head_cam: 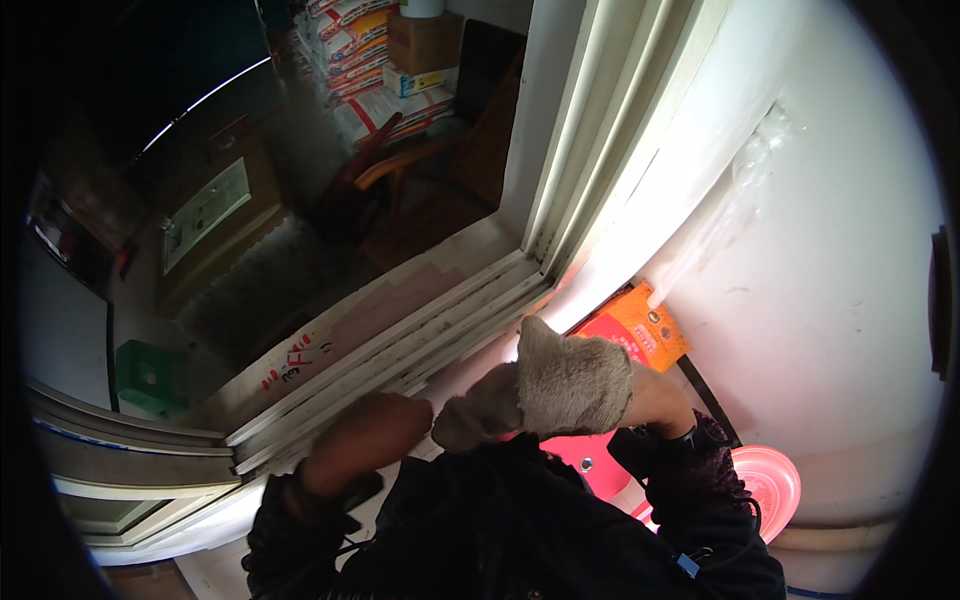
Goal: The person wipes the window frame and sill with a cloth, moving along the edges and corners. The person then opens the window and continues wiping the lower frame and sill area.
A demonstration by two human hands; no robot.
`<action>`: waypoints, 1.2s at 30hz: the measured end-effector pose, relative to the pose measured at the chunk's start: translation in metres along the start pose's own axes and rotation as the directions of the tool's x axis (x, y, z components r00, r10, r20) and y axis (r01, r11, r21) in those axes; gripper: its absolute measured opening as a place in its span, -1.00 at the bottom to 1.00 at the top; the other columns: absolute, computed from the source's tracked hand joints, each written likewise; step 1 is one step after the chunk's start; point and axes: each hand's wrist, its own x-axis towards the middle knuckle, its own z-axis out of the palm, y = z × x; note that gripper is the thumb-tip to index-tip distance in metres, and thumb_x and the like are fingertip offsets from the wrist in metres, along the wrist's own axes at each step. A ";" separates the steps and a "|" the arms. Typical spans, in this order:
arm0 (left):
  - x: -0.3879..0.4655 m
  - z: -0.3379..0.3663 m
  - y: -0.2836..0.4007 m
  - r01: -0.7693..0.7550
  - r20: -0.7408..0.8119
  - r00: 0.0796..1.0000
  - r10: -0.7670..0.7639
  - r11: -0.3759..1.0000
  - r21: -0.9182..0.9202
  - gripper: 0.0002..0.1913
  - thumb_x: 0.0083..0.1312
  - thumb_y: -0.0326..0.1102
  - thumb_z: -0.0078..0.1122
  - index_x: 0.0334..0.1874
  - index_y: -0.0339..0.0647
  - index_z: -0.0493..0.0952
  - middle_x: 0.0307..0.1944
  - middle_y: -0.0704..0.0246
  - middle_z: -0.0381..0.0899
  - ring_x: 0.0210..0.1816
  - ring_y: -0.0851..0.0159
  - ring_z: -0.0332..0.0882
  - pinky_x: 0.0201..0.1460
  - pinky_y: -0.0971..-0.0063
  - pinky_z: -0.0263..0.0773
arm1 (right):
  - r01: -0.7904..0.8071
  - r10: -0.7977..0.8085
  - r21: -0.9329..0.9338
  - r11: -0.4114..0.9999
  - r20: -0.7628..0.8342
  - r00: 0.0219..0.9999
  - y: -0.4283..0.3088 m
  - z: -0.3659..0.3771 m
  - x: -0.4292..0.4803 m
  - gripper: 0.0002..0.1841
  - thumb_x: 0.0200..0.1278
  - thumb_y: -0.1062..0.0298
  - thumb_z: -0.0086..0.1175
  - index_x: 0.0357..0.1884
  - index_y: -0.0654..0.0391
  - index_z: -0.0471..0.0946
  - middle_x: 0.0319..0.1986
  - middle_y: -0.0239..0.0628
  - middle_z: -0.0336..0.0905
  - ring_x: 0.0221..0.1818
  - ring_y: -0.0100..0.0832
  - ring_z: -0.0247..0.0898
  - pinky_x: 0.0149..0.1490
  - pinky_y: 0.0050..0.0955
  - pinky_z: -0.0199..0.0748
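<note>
A grey-brown cloth [574, 382] lies draped over my right hand [630, 397], hiding its fingers; only the wrist and forearm show beyond it. The cloth's darker, bunched end [476, 412] hangs towards my left hand. My left hand [379, 431] is blurred, with its fingertips near that end; whether they touch or pinch it cannot be told. Both hands are in front of my dark jacket [487, 517], close to the white window frame [390, 367] with its sliding tracks.
Behind the window opening are stacked sacks [356, 67], a cardboard box [424, 41], a wooden chair [412, 161] and a green plastic container [150, 375]. An orange printed bag [656, 326] leans by the white wall [825, 315] at right. Below are a pink plastic basket [772, 487] and a pink object [589, 461].
</note>
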 end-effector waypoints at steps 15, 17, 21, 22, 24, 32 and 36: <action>0.058 -0.054 0.038 -0.136 0.005 0.983 0.186 0.735 -0.664 -0.77 0.41 -0.22 0.07 -0.16 -0.26 0.58 -0.30 0.47 0.58 -0.25 0.53 0.47 -0.12 0.58 0.39 | 0.247 -0.324 0.245 0.937 0.351 0.879 0.096 0.013 0.054 -0.54 0.19 0.31 0.21 0.12 0.27 0.46 0.05 -0.17 0.50 0.11 -0.40 0.39 0.20 -0.35 0.33; 0.044 -0.064 0.043 -0.176 -0.158 0.984 0.085 0.625 -0.761 -0.82 0.39 -0.28 0.11 -0.18 -0.27 0.56 -0.32 0.52 0.55 -0.27 0.60 0.43 -0.17 0.65 0.37 | -0.060 -0.128 0.493 0.868 0.338 0.932 0.098 0.014 0.049 -0.59 0.20 0.32 0.22 0.06 0.28 0.49 -0.04 -0.21 0.54 0.04 -0.45 0.42 0.14 -0.39 0.37; 0.032 -0.079 0.057 -0.220 -0.263 0.964 -0.025 0.475 -0.852 -0.88 0.39 -0.37 0.10 -0.17 -0.28 0.49 -0.37 0.57 0.46 -0.30 0.65 0.35 -0.19 0.72 0.31 | 0.046 0.000 0.718 0.695 -0.064 0.998 0.102 0.026 0.043 -0.76 0.22 0.37 0.20 -0.15 0.30 0.58 -0.23 -0.31 0.60 -0.19 -0.47 0.51 -0.05 -0.43 0.46; 0.031 -0.082 0.061 -0.227 -0.282 0.958 -0.052 0.460 -0.858 -0.88 0.39 -0.37 0.09 -0.15 -0.28 0.47 -0.38 0.58 0.45 -0.30 0.66 0.34 -0.19 0.72 0.31 | 0.116 -0.071 0.467 0.876 -0.114 0.991 0.103 0.030 0.042 -0.73 0.21 0.34 0.23 -0.14 0.30 0.58 -0.20 -0.30 0.61 -0.18 -0.47 0.52 -0.05 -0.44 0.46; 0.032 -0.086 0.069 -0.233 -0.302 0.950 -0.080 0.462 -0.856 -0.87 0.40 -0.37 0.08 -0.11 -0.28 0.44 -0.38 0.59 0.42 -0.32 0.66 0.32 -0.19 0.72 0.29 | 0.200 -0.191 0.022 0.980 -0.200 0.961 0.103 0.038 0.041 -0.72 0.16 0.32 0.27 -0.14 0.25 0.58 -0.14 -0.26 0.58 -0.16 -0.39 0.53 -0.05 -0.42 0.47; 0.019 -0.098 0.097 -0.147 -0.168 0.985 0.025 0.618 -0.772 -0.76 0.25 -0.48 0.10 -0.04 -0.31 0.42 -0.18 0.49 0.37 -0.26 0.62 0.30 -0.20 0.73 0.23 | 0.012 -0.344 -0.467 0.884 -0.635 0.692 0.095 0.042 0.033 -0.74 0.13 0.46 0.12 -0.10 0.10 0.59 -0.50 -0.19 0.53 -0.49 -0.20 0.52 -0.37 -0.34 0.47; -0.003 -0.107 0.092 -0.206 -0.247 0.963 0.104 0.876 -0.435 -0.78 0.12 -0.56 0.19 -0.17 -0.28 0.50 -0.34 0.43 0.52 -0.43 0.54 0.47 -0.39 0.68 0.35 | 0.294 -0.014 0.125 0.948 -0.904 0.428 0.093 0.029 0.015 -0.77 0.31 0.55 -0.06 -0.03 0.23 0.52 -0.49 -0.34 0.53 -0.54 -0.56 0.38 -0.40 -0.59 0.35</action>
